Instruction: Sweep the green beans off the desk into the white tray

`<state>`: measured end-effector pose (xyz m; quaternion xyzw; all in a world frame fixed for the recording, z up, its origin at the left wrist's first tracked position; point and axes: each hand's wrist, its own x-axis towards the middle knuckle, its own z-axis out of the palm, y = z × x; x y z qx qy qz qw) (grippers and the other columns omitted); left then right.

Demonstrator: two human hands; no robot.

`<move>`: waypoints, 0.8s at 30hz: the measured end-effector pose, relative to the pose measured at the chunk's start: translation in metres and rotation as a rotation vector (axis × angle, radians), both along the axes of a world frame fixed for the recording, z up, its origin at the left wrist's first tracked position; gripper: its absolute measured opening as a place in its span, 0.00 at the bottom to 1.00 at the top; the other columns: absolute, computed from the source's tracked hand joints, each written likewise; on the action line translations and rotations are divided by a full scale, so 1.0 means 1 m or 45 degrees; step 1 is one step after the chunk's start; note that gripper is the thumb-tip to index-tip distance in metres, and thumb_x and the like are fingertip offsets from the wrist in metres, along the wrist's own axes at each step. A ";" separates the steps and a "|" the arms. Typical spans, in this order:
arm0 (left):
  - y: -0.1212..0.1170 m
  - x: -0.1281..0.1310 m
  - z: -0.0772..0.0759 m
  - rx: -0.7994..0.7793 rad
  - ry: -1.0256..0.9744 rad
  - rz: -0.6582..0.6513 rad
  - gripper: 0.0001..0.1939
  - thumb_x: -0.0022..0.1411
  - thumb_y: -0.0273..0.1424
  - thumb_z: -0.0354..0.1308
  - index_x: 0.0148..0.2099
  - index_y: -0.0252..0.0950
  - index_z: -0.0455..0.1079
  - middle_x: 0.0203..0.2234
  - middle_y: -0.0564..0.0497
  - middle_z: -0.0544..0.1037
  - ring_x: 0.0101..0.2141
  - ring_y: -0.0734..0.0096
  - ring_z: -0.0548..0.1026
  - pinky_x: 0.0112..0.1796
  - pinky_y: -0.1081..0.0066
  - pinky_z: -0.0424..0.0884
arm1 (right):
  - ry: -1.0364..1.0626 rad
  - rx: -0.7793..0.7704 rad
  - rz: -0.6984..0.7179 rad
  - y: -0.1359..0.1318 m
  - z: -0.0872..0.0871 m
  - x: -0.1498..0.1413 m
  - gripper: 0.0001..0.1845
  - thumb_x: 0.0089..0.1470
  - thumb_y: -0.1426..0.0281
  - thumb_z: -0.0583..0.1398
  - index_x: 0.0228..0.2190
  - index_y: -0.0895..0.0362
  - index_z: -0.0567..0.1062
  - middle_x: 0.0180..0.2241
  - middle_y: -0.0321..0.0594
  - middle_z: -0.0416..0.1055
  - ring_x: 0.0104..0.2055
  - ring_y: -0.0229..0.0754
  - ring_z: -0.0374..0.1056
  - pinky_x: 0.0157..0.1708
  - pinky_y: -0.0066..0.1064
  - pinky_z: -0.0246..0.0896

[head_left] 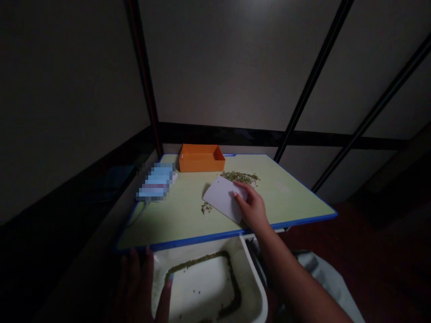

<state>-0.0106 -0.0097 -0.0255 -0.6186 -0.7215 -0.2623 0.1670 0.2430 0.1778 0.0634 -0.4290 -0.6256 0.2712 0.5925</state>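
A right hand (253, 208) is gripping a white card (224, 197) over a pale green tabletop (292, 197), the thumb pressing on its upper face and the fingers curling behind its far edge. The card's long axis is slanting from far left to near right, its near-right end pointing toward the blue-trimmed near edge. Just beyond the card and the fingertips, a main spread of green-brown bits (240, 177) is stretching left to right, roughly in line with the tabletop's far edge. A smaller scatter (206, 207) is lying just off the card's near-left side. The right hand is sitting nearer to both patches than the left hand (134, 278), which is spreading dimly at the left wall of a white basin (256, 280); whether it is gripping the wall, one cannot tell. The basin is standing below the tabletop's near edge, with similar bits (235, 278) lining its floor. An orange box (202, 163) is resting near the far-left corner.
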 end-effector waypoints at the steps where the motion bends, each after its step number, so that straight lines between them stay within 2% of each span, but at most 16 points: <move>1: 0.000 0.000 0.001 -0.004 -0.009 0.007 0.37 0.64 0.45 0.42 0.71 0.36 0.43 0.70 0.35 0.52 0.70 0.47 0.49 0.61 0.42 0.62 | -0.013 -0.009 0.018 0.001 -0.001 0.000 0.17 0.53 0.66 0.62 0.45 0.52 0.78 0.48 0.42 0.79 0.49 0.49 0.73 0.49 0.40 0.67; 4: 0.004 0.000 0.002 0.004 -0.046 0.020 0.37 0.63 0.46 0.41 0.69 0.32 0.49 0.68 0.33 0.56 0.69 0.45 0.52 0.61 0.41 0.63 | -0.035 -0.034 0.053 0.003 -0.002 -0.001 0.17 0.52 0.66 0.62 0.45 0.52 0.78 0.46 0.41 0.79 0.46 0.48 0.74 0.46 0.38 0.68; 8: 0.007 -0.001 0.007 -0.087 -0.107 0.009 0.37 0.63 0.47 0.40 0.67 0.31 0.54 0.67 0.34 0.59 0.68 0.44 0.54 0.62 0.40 0.59 | -0.035 -0.039 0.083 0.003 -0.002 -0.002 0.17 0.51 0.67 0.63 0.45 0.52 0.79 0.46 0.41 0.79 0.46 0.48 0.74 0.47 0.38 0.67; 15: 0.000 0.004 0.019 -0.132 -0.180 -0.005 0.36 0.63 0.46 0.43 0.68 0.32 0.52 0.69 0.34 0.54 0.69 0.46 0.50 0.63 0.40 0.57 | -0.003 0.010 0.168 0.000 0.001 -0.001 0.16 0.50 0.68 0.64 0.43 0.52 0.80 0.47 0.41 0.79 0.48 0.47 0.74 0.51 0.40 0.66; 17: -0.002 0.007 0.020 -0.141 -0.205 -0.021 0.35 0.64 0.45 0.44 0.68 0.35 0.52 0.69 0.36 0.54 0.70 0.48 0.49 0.64 0.41 0.56 | -0.013 -0.009 0.174 0.000 0.001 0.000 0.17 0.49 0.68 0.65 0.43 0.52 0.80 0.47 0.41 0.80 0.47 0.47 0.74 0.50 0.40 0.66; 20: -0.003 0.010 0.021 -0.112 -0.247 0.054 0.33 0.65 0.44 0.43 0.68 0.35 0.52 0.69 0.37 0.54 0.70 0.50 0.49 0.64 0.42 0.56 | -0.002 -0.026 0.194 0.000 0.000 0.001 0.17 0.49 0.67 0.65 0.43 0.52 0.80 0.46 0.41 0.80 0.46 0.46 0.74 0.48 0.39 0.66; 24: -0.005 0.013 0.022 -0.110 -0.242 0.031 0.34 0.65 0.44 0.43 0.69 0.34 0.50 0.69 0.36 0.54 0.70 0.51 0.48 0.65 0.43 0.56 | 0.006 -0.021 0.210 -0.001 0.000 0.002 0.17 0.49 0.67 0.65 0.43 0.52 0.81 0.46 0.41 0.80 0.46 0.46 0.73 0.47 0.38 0.65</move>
